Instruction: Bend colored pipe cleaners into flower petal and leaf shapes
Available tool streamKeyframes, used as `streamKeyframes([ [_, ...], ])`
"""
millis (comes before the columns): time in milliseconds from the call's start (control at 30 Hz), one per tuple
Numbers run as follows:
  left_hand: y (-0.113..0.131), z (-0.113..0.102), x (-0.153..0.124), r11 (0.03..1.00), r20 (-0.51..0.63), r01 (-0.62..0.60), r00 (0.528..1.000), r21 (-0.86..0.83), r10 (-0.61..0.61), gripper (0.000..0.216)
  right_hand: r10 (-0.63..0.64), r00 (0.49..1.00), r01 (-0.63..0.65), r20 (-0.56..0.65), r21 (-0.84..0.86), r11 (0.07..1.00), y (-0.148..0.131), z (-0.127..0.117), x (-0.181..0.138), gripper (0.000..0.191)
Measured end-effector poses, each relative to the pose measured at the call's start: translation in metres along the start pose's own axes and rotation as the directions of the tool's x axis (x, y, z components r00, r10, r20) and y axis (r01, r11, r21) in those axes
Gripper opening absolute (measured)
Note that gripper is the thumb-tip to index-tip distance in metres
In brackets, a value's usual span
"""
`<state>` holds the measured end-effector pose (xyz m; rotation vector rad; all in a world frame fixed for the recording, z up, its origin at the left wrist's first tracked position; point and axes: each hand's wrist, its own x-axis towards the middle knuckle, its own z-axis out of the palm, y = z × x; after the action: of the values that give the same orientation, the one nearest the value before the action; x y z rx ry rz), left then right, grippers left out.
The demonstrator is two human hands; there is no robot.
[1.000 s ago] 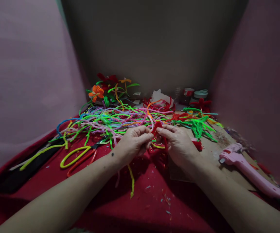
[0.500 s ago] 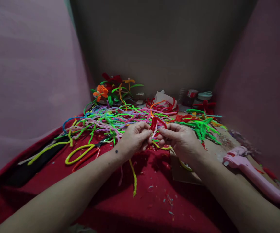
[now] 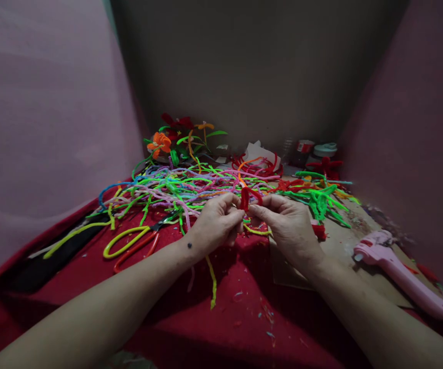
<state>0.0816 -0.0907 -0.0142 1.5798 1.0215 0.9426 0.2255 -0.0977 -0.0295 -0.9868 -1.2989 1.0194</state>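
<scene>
My left hand and my right hand meet at the middle of the red cloth. Between their fingertips both pinch a short red pipe cleaner bent into a small loop that stands up above the fingers. Just behind the hands lies a tangled heap of pipe cleaners in green, pink, purple, blue and yellow. A yellow-green pipe cleaner trails down on the cloth below my left hand.
Scissors with yellow and red handles lie left of my left hand. A pink glue gun rests on brown cardboard at the right. Finished pipe-cleaner flowers and small jars stand at the back. Pink walls close in both sides.
The red pipe cleaner went from hanging down between the hands to a small upright loop at the fingertips. Both hands stayed together at the centre.
</scene>
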Motion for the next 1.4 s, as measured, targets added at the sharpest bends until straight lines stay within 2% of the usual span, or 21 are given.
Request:
streamKeyframes([
  [100, 0.0, 0.001, 0.0, 1.0, 0.001, 0.011, 1.0, -0.015, -0.011, 0.006, 0.017, 1.0, -0.018, -0.005, -0.045, 0.999, 0.002, 0.001, 0.0, 0.016],
  [233, -0.001, 0.0, 0.001, 0.999, 0.003, 0.017, 1.0, -0.03, -0.017, 0.011, 0.034, 0.997, -0.03, 0.063, -0.067, 0.997, 0.001, -0.001, 0.0, 0.02],
  [300, 0.0, -0.001, 0.0, 1.0, 0.0, 0.004, 1.0, -0.025, -0.004, 0.015, -0.006, 0.997, 0.016, 0.082, -0.124, 0.992, 0.0, -0.002, 0.0, 0.026],
  [433, 0.001, -0.001, 0.0, 0.999, 0.01, -0.003, 1.0, -0.05, 0.004, 0.022, -0.127, 0.991, 0.131, 0.035, -0.326, 0.936, 0.0, -0.004, 0.0, 0.027],
  [533, 0.001, 0.002, -0.001, 0.995, 0.021, 0.016, 1.0, -0.103, -0.014, 0.021, -0.139, 0.989, 0.145, 0.045, -0.359, 0.922, 0.001, -0.002, -0.002, 0.027],
  [633, 0.0, 0.005, -0.001, 0.988, 0.046, 0.008, 0.999, -0.155, -0.001, 0.015, -0.083, 0.99, 0.113, 0.113, -0.3, 0.947, 0.002, -0.001, -0.002, 0.029],
  [733, -0.002, 0.006, -0.001, 0.985, 0.078, -0.001, 0.997, -0.173, 0.014, 0.01, 0.039, 0.983, -0.009, 0.181, -0.165, 0.986, 0.001, -0.001, 0.001, 0.027],
  [833, -0.002, 0.005, -0.001, 0.986, 0.084, 0.002, 0.996, -0.168, 0.012, 0.008, 0.101, 0.988, -0.098, 0.113, -0.031, 0.995, -0.002, -0.003, 0.005, 0.023],
  [900, -0.001, 0.005, -0.001, 0.988, 0.085, 0.016, 0.996, -0.154, -0.003, 0.007, 0.099, 0.994, -0.101, 0.039, 0.072, 0.992, -0.003, -0.005, 0.007, 0.023],
  [967, 0.0, 0.006, -0.002, 0.989, 0.108, 0.036, 0.994, -0.143, -0.02, 0.005, 0.089, 0.995, -0.094, 0.043, 0.145, 0.985, -0.002, -0.006, 0.008, 0.023],
  [1067, 0.001, 0.007, -0.002, 0.988, 0.15, 0.063, 0.988, -0.139, -0.042, 0.005, 0.078, 0.994, -0.091, 0.083, 0.161, 0.983, 0.0, -0.007, 0.009, 0.02],
  [1233, 0.004, 0.007, -0.002, 0.982, 0.166, 0.124, 0.981, -0.142, -0.1, 0.009, 0.107, 0.994, -0.108, 0.019, 0.204, 0.973, 0.003, -0.007, 0.01, 0.018],
  [1400, 0.003, 0.006, -0.002, 0.991, 0.164, 0.099, 0.983, -0.087, -0.084, 0.018, 0.12, 0.993, -0.114, -0.018, 0.193, 0.975, 0.003, -0.006, 0.008, 0.021],
])
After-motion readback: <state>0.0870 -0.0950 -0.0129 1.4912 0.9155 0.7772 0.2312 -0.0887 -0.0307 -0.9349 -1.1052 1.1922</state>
